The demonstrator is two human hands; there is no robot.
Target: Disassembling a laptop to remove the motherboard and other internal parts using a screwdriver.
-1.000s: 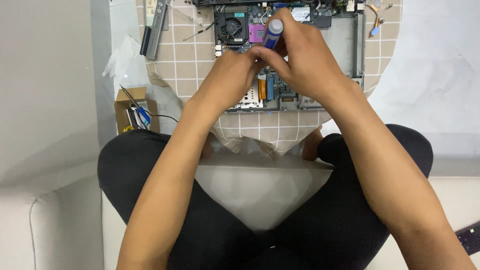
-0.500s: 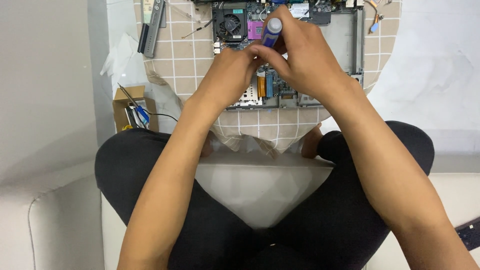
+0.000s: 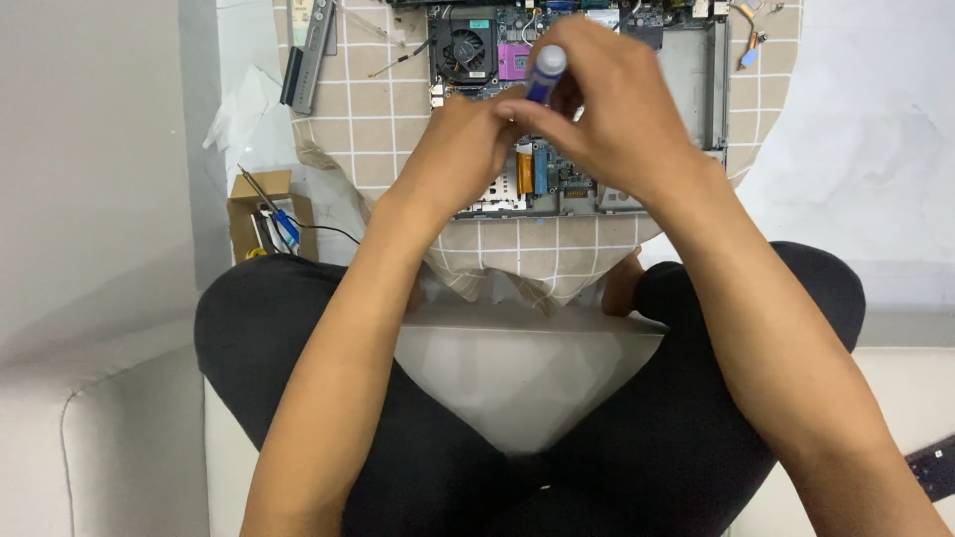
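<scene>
I've got the laptop (image 3: 597, 119) opened up, board and fan (image 3: 466, 45) bare. Right hand (image 3: 607, 119) grips the screwdriver (image 3: 545, 72) upright; left hand (image 3: 463, 149) pinches near its tip (hidden). Board not yet out.

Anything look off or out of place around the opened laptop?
Mostly orderly. The checked cloth under the opened laptop is rumpled at its left and near edges. A detached strip part lies apart, upper left. Right hand holds a blue-handled tool; left hand steadies it.

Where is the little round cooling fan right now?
In the head view, the fan sits at the top centre, in the opened laptop, just left of the screwdriver in the right hand.
</scene>
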